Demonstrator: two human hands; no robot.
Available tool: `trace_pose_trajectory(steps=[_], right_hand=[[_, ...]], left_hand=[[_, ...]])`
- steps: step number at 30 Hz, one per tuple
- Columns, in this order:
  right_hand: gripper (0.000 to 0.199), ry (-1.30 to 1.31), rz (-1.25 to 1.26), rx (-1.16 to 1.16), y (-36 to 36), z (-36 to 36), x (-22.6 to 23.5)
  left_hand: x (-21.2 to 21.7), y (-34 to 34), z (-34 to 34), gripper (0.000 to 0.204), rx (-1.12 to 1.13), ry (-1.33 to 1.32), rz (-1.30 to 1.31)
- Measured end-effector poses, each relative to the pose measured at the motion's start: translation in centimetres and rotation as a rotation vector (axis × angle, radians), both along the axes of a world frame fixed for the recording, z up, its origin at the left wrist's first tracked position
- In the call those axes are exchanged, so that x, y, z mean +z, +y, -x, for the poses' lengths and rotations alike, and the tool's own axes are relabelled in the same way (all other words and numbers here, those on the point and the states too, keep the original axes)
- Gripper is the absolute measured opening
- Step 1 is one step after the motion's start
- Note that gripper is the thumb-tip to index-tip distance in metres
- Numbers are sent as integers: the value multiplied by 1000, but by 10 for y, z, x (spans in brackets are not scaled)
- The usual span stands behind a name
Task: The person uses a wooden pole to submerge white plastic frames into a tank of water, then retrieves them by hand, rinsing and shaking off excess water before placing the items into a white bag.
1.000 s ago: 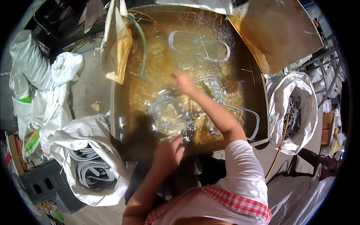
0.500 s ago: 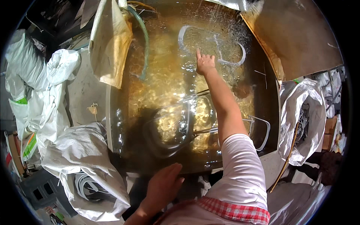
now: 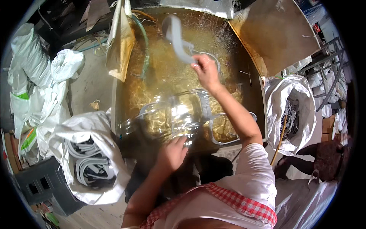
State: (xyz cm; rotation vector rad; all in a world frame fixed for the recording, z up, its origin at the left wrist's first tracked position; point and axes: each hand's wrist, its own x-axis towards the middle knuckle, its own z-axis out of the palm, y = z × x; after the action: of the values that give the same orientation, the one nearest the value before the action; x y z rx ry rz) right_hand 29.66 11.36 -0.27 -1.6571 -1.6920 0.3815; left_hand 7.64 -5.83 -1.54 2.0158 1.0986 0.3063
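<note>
My right hand (image 3: 207, 71) is closed on one end of a grey curved plastic frame piece (image 3: 176, 38), lifted out of the brownish water at the far side of the tank. Behind the hand, a rounded rim (image 3: 217, 63) of similar grey plastic shows; whether it belongs to the held piece I cannot tell. My left hand (image 3: 173, 153) is at the tank's near edge with fingers stretched forward, and no object shows in it. Just beyond it, blurred grey loop-shaped frames (image 3: 206, 101) lie in the water.
Left of the tank (image 3: 118, 103) stands a white sack (image 3: 95, 192) of grey curved pieces. On the right is another white sack (image 3: 271, 126) with thin scraps and a stick. Upright boards (image 3: 282, 36) flank the far end. A green hose (image 3: 145, 45) hangs into the water.
My right hand has gone from pointing over the submerged grey frame to gripping a grey piece and raising it. My left hand has moved forward to the tank's edge. The view has shifted.
</note>
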Motion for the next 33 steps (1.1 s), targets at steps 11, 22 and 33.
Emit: trace_pose_trajectory(steps=[11,22,33], right_hand=[[24,928,-282,302,-62,-6,127],[18,1694,61,-215,-110,-47,-127],[33,74,388,-442,-153,-18,-204]], left_hand=[[11,-1,4,61,289,-32,-199],[9,3,16,57,361,-137,-221],[-10,11,30,48,329,10,-194]])
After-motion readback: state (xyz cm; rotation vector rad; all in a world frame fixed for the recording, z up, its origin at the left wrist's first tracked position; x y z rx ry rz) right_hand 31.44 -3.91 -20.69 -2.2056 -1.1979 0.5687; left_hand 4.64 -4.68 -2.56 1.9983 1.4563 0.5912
